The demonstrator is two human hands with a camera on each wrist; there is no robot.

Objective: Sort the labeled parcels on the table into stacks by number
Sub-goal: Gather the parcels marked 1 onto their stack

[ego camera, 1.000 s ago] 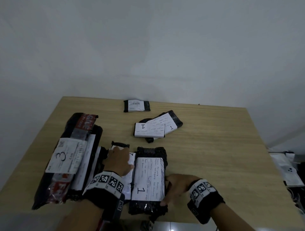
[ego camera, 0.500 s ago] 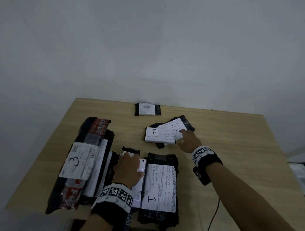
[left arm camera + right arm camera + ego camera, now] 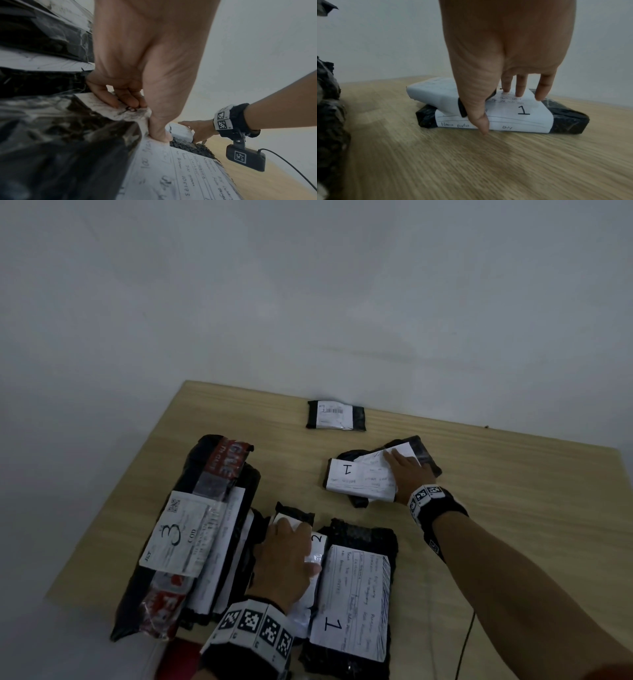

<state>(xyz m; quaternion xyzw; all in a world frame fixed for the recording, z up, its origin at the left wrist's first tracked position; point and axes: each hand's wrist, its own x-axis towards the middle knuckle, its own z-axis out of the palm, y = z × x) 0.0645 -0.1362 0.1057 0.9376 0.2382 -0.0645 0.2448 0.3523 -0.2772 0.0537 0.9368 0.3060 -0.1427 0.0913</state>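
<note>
While the right hand [image 3: 409, 474] reaches over the far pair of "1" parcels [image 3: 363, 479], its fingers [image 3: 520, 86] lie nearly straight on the top label and the thumb hooks down the near edge, so nothing is clamped; it is a loose straddle rather than a firm hold. That pair sits beyond the big "1" parcel [image 3: 352, 597], one piece askew across the other. The left hand [image 3: 286, 559] rests just left of the big "1" parcel, its fingers curled and pinching the label edge of the "2" parcel [image 3: 318, 542], which is wedged between the big "1" parcel and the "3" stack [image 3: 178, 542]. A small barcode parcel [image 3: 335, 415] lies further back from the pair, near the desk [image 3: 513, 508] edge by the wall.

Risks, as I judge them: the skewed upper piece could slide off when the pair is lifted or dragged with so shallow a hold, since the wrapping looks slick. Only one might come away. Pulling the "2" by its paper could tear the label or tug the neighbouring big "1" parcel out of line.
</note>
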